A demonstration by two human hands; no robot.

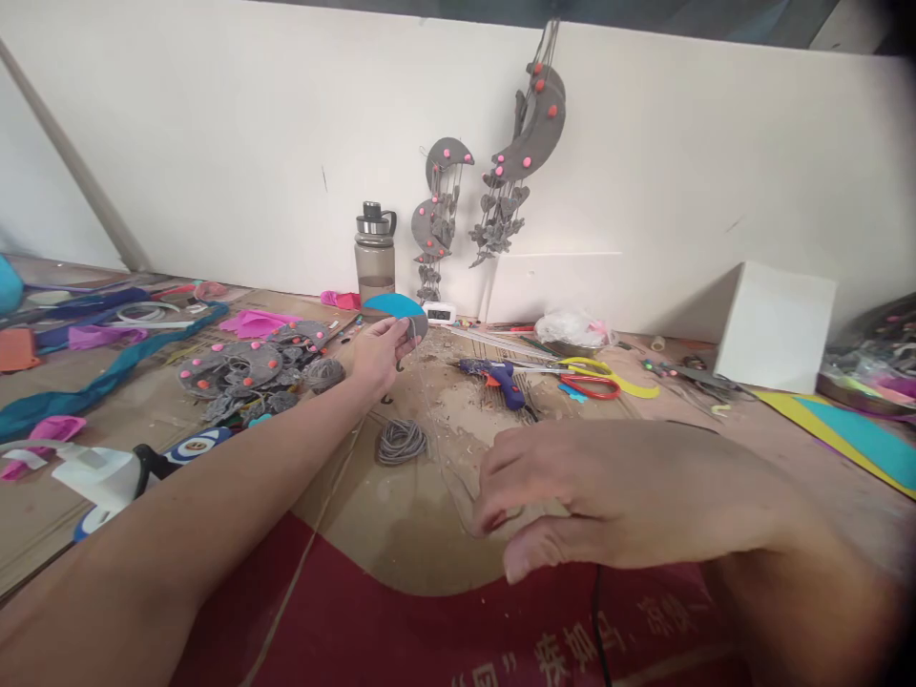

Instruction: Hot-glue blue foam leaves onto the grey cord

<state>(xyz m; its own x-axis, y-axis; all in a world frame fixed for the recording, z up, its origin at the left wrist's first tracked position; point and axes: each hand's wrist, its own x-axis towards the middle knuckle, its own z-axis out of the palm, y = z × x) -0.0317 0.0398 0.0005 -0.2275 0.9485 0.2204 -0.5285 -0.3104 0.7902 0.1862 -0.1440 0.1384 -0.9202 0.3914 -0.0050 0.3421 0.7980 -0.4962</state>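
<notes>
My left hand (386, 351) pinches a rounded flat piece (395, 305), part blue and part grey, above the table. Grey yarn lies across its lower edge by my fingertips. A thin strand of the yarn (445, 456) runs down from there to my right hand (551, 491). The right fingers are curled around the strand's end, slightly blurred, with the thumb lower and a little apart. On the cardboard between my hands lies a coiled bundle of grey yarn (401, 442). A ball of grey yarn (324, 374) sits beside my left wrist.
A blue glue gun (505, 380) and scissors (591, 374) lie ahead. Behind stand a bottle (375, 258) and small clock (439, 313). Grey moon decorations (540, 129) hang on the white wall (250, 143). Decorated grey pieces (247, 370) and a power plug (100, 472) are left.
</notes>
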